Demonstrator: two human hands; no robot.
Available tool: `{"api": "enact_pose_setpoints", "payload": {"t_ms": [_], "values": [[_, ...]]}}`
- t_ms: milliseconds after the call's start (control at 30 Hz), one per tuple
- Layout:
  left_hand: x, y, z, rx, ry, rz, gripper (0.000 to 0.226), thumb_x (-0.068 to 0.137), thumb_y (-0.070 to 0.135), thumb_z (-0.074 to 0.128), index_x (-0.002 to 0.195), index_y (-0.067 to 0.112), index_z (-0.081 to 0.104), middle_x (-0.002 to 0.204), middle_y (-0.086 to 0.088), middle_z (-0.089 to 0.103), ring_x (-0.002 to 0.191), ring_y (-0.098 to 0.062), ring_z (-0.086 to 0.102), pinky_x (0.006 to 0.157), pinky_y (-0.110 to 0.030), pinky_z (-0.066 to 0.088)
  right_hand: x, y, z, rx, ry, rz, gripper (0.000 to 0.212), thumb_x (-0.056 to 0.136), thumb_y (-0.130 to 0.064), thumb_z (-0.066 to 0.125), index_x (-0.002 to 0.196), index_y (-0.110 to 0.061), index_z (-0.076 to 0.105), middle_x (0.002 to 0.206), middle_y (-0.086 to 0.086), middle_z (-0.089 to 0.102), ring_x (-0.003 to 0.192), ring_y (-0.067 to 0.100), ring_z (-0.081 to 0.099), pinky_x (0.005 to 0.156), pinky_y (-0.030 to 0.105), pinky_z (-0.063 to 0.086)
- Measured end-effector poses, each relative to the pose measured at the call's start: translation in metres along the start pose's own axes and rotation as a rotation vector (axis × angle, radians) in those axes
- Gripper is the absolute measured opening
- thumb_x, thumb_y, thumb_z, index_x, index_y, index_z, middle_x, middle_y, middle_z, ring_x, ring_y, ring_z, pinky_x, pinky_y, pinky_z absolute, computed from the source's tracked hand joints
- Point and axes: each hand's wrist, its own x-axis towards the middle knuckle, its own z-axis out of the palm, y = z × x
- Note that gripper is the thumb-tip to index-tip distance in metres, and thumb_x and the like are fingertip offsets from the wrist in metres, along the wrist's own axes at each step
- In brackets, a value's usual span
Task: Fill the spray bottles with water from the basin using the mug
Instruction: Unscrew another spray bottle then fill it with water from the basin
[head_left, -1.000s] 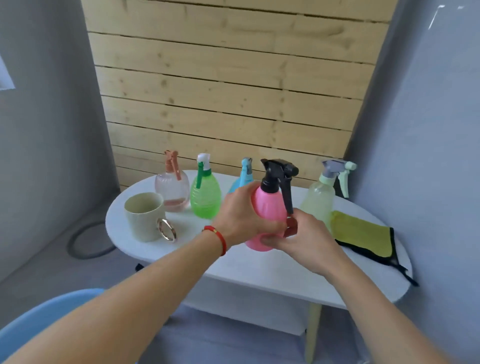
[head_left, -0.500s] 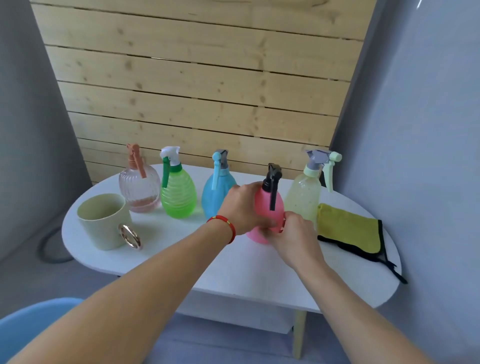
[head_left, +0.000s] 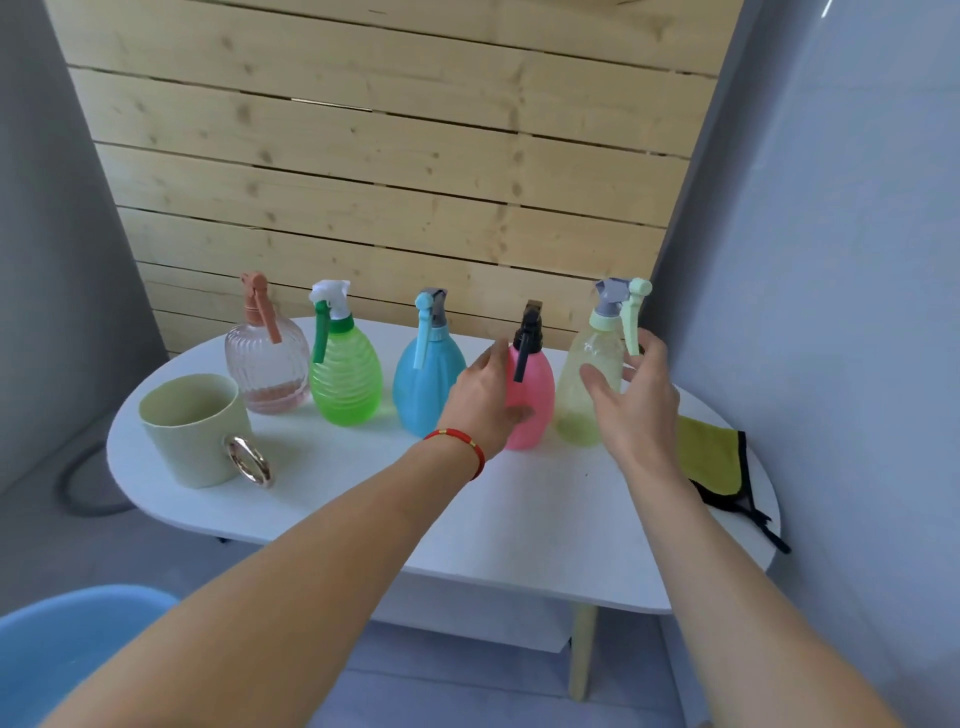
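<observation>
Several spray bottles stand in a row at the back of the white table (head_left: 519, 514): a clear ribbed one (head_left: 266, 366), a green one (head_left: 345, 379), a blue one (head_left: 423, 384), a pink one (head_left: 535, 395) with a black head, and a pale yellow one (head_left: 592, 379). My left hand (head_left: 485, 400) hovers just left of the pink bottle, fingers relaxed and off it. My right hand (head_left: 631, 395) is spread in front of the pale yellow bottle, holding nothing. The pale green mug (head_left: 189, 431) with a gold ring handle stands at the table's left. The blue basin (head_left: 67, 649) shows at bottom left.
A yellow cloth (head_left: 711, 457) with black trim lies at the table's right end. A wooden plank wall (head_left: 389, 171) rises right behind the bottles. A grey wall (head_left: 831, 312) is close on the right. A dark hose ring (head_left: 78, 488) lies on the floor at left.
Both hands have let go of the pink bottle, which now stands in the row between the blue and pale yellow ones. My right hand has moved right, in front of the pale yellow bottle.
</observation>
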Motion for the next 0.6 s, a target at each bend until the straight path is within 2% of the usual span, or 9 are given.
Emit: {"api": "enact_pose_setpoints", "payload": {"t_ms": [67,100,167,233,267,333,467,600], "values": [[-0.016,-0.003,0.000,0.007,0.038,0.001,0.054,0.087,0.004,0.074,0.132,0.006,0.045,0.127,-0.012,0.058,0.106,-0.034,0.056,0.076,-0.033,0.042,-0.003,0.004,-0.003,-0.018,0.055,-0.027,0.042,0.092,-0.023,0.072,0.130,-0.018,0.055,0.122,-0.005,0.065,0.117,0.018,0.062,0.095,0.042,0.054],[-0.028,-0.006,0.001,0.015,0.062,0.000,0.060,0.088,0.004,0.074,0.140,0.006,0.043,0.134,-0.013,0.057,0.115,-0.036,0.056,0.082,-0.035,0.045,-0.004,0.005,-0.005,-0.032,0.065,-0.046,0.039,0.091,-0.022,0.070,0.128,-0.018,0.057,0.121,-0.004,0.066,0.115,0.017,0.063,0.094,0.042,0.054],[-0.050,-0.013,0.003,0.024,0.104,0.016,0.071,0.090,0.004,0.072,0.152,0.006,0.037,0.146,-0.014,0.053,0.130,-0.034,0.052,0.100,-0.035,0.042,0.000,0.005,-0.008,-0.098,0.057,-0.086,0.053,0.088,-0.032,0.071,0.137,-0.021,0.054,0.129,-0.002,0.062,0.119,0.016,0.058,0.097,0.042,0.052],[-0.069,-0.019,0.005,0.023,0.110,0.037,0.071,0.090,0.005,0.070,0.153,0.006,0.038,0.150,-0.012,0.051,0.135,-0.031,0.050,0.108,-0.029,0.037,0.002,0.002,-0.008,-0.140,-0.016,-0.059,0.075,0.083,-0.046,0.073,0.149,-0.028,0.043,0.141,-0.001,0.051,0.128,0.017,0.051,0.101,0.043,0.049],[-0.073,-0.020,0.006,0.019,0.111,0.029,0.069,0.090,0.005,0.069,0.152,0.006,0.040,0.150,-0.012,0.051,0.135,-0.030,0.050,0.108,-0.029,0.037,0.003,-0.001,-0.006,-0.139,-0.075,-0.038,0.079,0.082,-0.049,0.073,0.152,-0.031,0.039,0.145,-0.001,0.046,0.129,0.017,0.050,0.102,0.043,0.049],[-0.080,-0.021,0.006,-0.001,0.111,-0.008,0.065,0.088,0.001,0.065,0.149,0.008,0.046,0.146,-0.012,0.055,0.131,-0.031,0.053,0.105,-0.030,0.039,0.002,0.001,-0.003,-0.189,-0.147,-0.052,0.075,0.084,-0.047,0.073,0.150,-0.034,0.041,0.146,-0.002,0.045,0.129,0.017,0.051,0.102,0.042,0.048],[-0.094,-0.030,-0.005,0.017,0.114,-0.027,0.059,0.084,-0.004,0.062,0.141,0.008,0.054,0.136,-0.013,0.061,0.122,-0.033,0.058,0.099,-0.031,0.043,0.000,0.010,-0.001,-0.219,-0.095,-0.108,0.056,0.084,-0.039,0.076,0.132,-0.029,0.049,0.133,-0.004,0.058,0.123,0.021,0.057,0.094,0.046,0.052],[-0.102,-0.039,-0.017,0.034,0.109,-0.023,0.053,0.082,-0.002,0.063,0.134,0.009,0.061,0.130,-0.013,0.065,0.119,-0.032,0.060,0.098,-0.032,0.045,-0.002,0.013,-0.001,-0.301,-0.092,-0.103,0.070,0.079,-0.037,0.082,0.135,-0.018,0.044,0.132,0.005,0.054,0.119,0.029,0.054,0.090,0.045,0.051]]}}
